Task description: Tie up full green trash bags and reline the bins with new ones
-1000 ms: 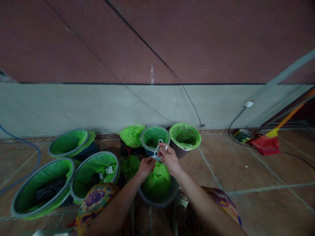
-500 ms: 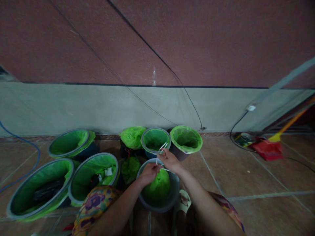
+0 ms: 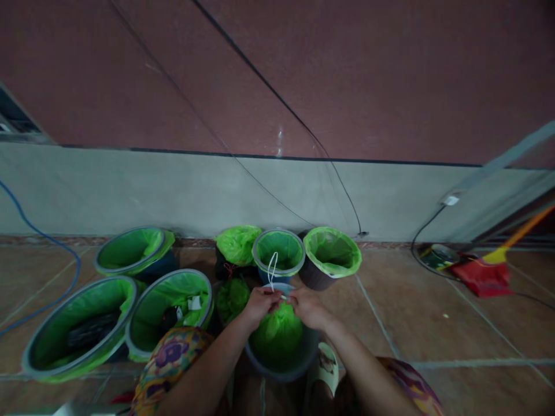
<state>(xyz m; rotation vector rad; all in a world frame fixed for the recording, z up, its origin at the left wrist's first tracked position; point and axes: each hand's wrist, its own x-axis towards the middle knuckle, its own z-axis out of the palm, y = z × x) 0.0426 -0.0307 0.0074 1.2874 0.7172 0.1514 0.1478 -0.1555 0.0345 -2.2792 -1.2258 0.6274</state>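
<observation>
A grey bin point(image 3: 313, 346) stands between my feet with a gathered green plastic bag point(image 3: 280, 338) in it. Around the neck of the bag runs a white string point(image 3: 273, 270), whose loop sticks up above my fingers. My left hand point(image 3: 262, 304) is closed on the string at the left of the neck. On the other side, my right hand point(image 3: 309, 307) pinches the string close to the bag's gathered top. The fingertips of both hands nearly meet, and the knot area between them is partly hidden.
Lined bins stand behind, including a blue-grey one point(image 3: 259, 263) and a dark one point(image 3: 318, 277). Larger bins point(image 3: 130, 346) with green liners are at left. A tied green bag point(image 3: 238, 245) sits by the wall. A blue hose point(image 3: 47, 237) and red dustpan point(image 3: 483, 277) flank the floor.
My right hand has come down from above the string to the bag's neck, beside my left hand. The white string is drawn in close, with its loop standing upright. The view has shifted slightly.
</observation>
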